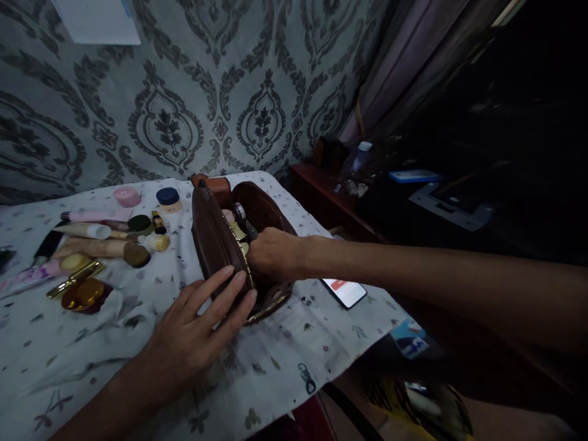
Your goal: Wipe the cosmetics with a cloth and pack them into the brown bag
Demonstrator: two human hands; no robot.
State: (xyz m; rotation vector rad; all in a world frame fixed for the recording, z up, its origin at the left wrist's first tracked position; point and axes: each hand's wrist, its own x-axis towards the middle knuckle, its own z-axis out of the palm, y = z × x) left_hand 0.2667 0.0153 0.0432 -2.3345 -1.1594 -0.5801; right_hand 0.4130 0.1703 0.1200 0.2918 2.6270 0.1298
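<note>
While the left hand [197, 331] steadies it, the brown pouch [215, 239] shows no legible label.

No text, brand or number can be read anywhere in the frame. The phone [344, 291], lower centre-right, shows a lit screen with a red patch, but its writing is too small to make out. The paper sheet [96, 21] at the upper left looks blank. The small printed packet [408, 340] at the lower right is too blurred to read.
</note>
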